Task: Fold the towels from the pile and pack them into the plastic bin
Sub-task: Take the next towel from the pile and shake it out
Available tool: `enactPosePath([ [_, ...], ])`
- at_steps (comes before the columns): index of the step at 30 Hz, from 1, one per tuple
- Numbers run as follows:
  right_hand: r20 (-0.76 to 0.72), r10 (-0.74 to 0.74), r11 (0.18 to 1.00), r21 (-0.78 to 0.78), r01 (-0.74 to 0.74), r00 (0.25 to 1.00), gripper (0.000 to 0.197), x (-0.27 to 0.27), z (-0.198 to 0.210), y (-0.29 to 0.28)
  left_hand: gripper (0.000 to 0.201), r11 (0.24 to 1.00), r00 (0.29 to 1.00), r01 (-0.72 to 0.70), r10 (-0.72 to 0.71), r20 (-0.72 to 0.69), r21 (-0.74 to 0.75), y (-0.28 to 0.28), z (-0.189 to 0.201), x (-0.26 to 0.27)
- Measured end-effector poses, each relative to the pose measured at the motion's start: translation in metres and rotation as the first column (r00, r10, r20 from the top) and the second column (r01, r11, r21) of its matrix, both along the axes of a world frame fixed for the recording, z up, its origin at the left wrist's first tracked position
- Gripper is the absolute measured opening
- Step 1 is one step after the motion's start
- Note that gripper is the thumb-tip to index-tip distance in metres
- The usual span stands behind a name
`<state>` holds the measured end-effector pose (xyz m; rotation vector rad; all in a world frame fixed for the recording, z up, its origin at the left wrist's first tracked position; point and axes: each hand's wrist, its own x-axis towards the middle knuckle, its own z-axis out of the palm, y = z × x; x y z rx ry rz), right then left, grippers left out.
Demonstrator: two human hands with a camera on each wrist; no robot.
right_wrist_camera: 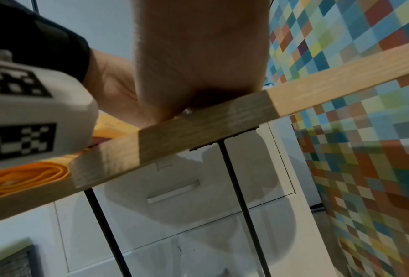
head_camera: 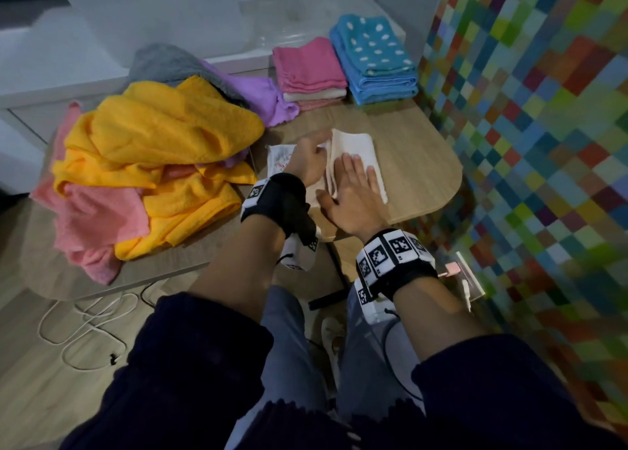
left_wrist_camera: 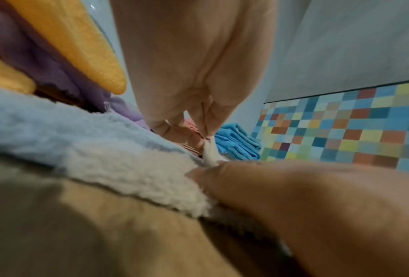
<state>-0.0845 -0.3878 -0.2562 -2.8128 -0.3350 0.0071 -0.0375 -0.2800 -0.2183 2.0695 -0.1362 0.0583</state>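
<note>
**Towel mid-fold on the table, one hand pinning, one hand lifting**

Towel (head_camera: 353, 157), cream-white, lies on the wooden table (head_camera: 421, 174) in front of the person in the head view, between the loose pile (head_camera: 153, 150) on the left and two folded stacks at the far edge: pink (head_camera: 307, 68) and blue (head_camera: 373, 58). The right hand (head_camera: 353, 198) lies flat on it with fingers straight and spread, likely to hold the lower layers in place. The left hand (head_camera: 306, 160) is just beside it, fingers curled round a raised edge of the cloth, apparently bringing that edge over for the next fold. No plastic bin can be picked out for certain, so packing looks some way off; the pile holds orange, pink, purple and grey pieces yet to be folded.

From the left wrist, the left fingers (left_wrist_camera: 208, 121) pinch a thin tip of white cloth, drawn up off the fluffy towel surface (left_wrist_camera: 137, 174) below. A blurred part of the right hand (left_wrist_camera: 317, 206) presses on the cloth at lower right. The pinch at a corner suits keeping edges aligned.

From the right wrist, the camera sits below the table edge (right_wrist_camera: 198, 121). The palm (right_wrist_camera: 198, 56) comes down onto the tabletop; its fingers are hidden. The left wristband (right_wrist_camera: 32, 93) and orange cloth (right_wrist_camera: 32, 172) show at left.
</note>
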Motion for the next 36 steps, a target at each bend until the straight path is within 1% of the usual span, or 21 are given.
enactPosePath([
  [2,-0.062,0.023,1.0,0.003,-0.023,0.998,0.079,0.0,0.005,0.001,0.046,0.995,0.999,0.016,-0.013,-0.03,0.1,0.007,-0.001,-0.007],
  [3,-0.09,0.037,0.998,0.052,-0.032,0.995,0.078,0.0,0.01,-0.001,0.049,0.987,0.999,0.027,-0.021,-0.037,0.158,0.012,-0.003,-0.01],
  [5,-0.067,0.016,0.981,0.196,-0.002,0.998,0.064,-0.002,0.02,-0.008,0.052,0.958,0.999,0.027,-0.019,-0.029,0.284,0.022,-0.009,-0.017],
  [7,0.073,-0.16,0.954,0.267,0.136,0.984,0.051,-0.004,0.024,-0.017,0.05,0.89,0.999,0.013,0.003,-0.033,0.457,0.032,-0.015,-0.024],
  [9,0.138,-0.387,0.906,0.241,0.348,0.912,0.045,-0.003,0.021,-0.024,0.05,0.809,0.998,0.042,-0.009,-0.059,0.586,0.036,-0.021,-0.032],
  [11,0.086,-0.493,0.86,0.203,0.469,0.866,0.044,-0.001,0.017,-0.025,0.052,0.765,0.992,0.109,-0.041,-0.122,0.634,0.032,-0.022,-0.044],
  [13,-0.02,-0.508,0.835,0.232,0.498,0.861,0.042,0.003,0.017,-0.026,0.054,0.739,0.978,0.181,-0.062,-0.201,0.648,0.025,-0.021,-0.054],
  [16,-0.195,-0.455,0.788,0.366,0.495,0.869,0.038,0.006,0.026,-0.034,0.056,0.722,0.962,0.235,-0.077,-0.262,0.65,0.013,-0.021,-0.061],
  [18,-0.282,-0.426,0.694,0.508,0.51,0.86,0.035,0.006,0.036,-0.042,0.057,0.737,0.956,0.251,-0.087,-0.28,0.628,0.007,-0.021,-0.063],
  [20,-0.257,-0.465,0.609,0.601,0.517,0.847,0.031,0.007,0.042,-0.045,0.057,0.785,0.96,0.239,-0.104,-0.259,0.571,0.002,-0.018,-0.066],
  [21,-0.209,-0.497,0.602,0.616,0.508,0.842,0.029,0.006,0.045,-0.043,0.056,0.824,0.968,0.216,-0.109,-0.228,0.524,0.002,-0.017,-0.067],
  [22,-0.155,-0.527,0.605,0.622,0.497,0.836,0.027,0.005,0.046,-0.039,0.054,0.87,0.979,0.172,-0.099,-0.177,0.462,0.003,-0.017,-0.066],
  [24,-0.042,-0.542,0.634,0.635,0.442,0.839,0.025,0.0,0.046,-0.025,0.048,0.958,0.998,0.022,-0.007,-0.056,0.284,0.01,-0.015,-0.066],
  [26,0.105,-0.5,0.715,0.611,0.341,0.859,0.024,-0.007,0.046,-0.006,0.04,0.992,0.993,-0.114,0.115,-0.005,0.052,0.02,-0.012,-0.065],
  [28,0.215,-0.411,0.807,0.537,0.245,0.886,0.024,-0.015,0.047,0.011,0.033,0.958,0.983,-0.173,0.152,-0.104,-0.23,0.028,-0.007,-0.058],
  [30,0.28,-0.314,0.871,0.466,0.158,0.907,0.026,-0.023,0.047,0.027,0.03,0.813,0.956,-0.236,0.094,-0.279,-0.532,0.033,-0.004,-0.051],
  [31,0.316,-0.267,0.896,0.428,0.114,0.91,0.027,-0.027,0.045,0.033,0.036,0.723,0.937,-0.27,0.044,-0.348,-0.636,0.035,-0.004,-0.047],
  [32,0.347,-0.222,0.918,0.39,0.075,0.911,0.028,-0.029,0.041,0.038,0.044,0.673,0.916,-0.296,-0.001,-0.401,-0.678,0.037,-0.005,-0.043],
  [33,0.364,-0.183,0.933,0.357,0.045,0.914,0.03,-0.031,0.037,0.041,0.047,0.667,0.898,-0.312,-0.026,-0.44,-0.676,0.038,-0.006,-0.042],
  [35,0.342,-0.129,0.934,0.356,-0.001,0.931,0.037,-0.032,0.028,0.04,0.035,0.725,0.889,-0.315,-0.001,-0.458,-0.612,0.036,-0.007,-0.042],
  [36,0.326,-0.123,0.914,0.406,-0.022,0.937,0.041,-0.031,0.025,0.037,0.03,0.752,0.895,-0.312,0.029,-0.445,-0.58,0.035,-0.008,-0.041],
])
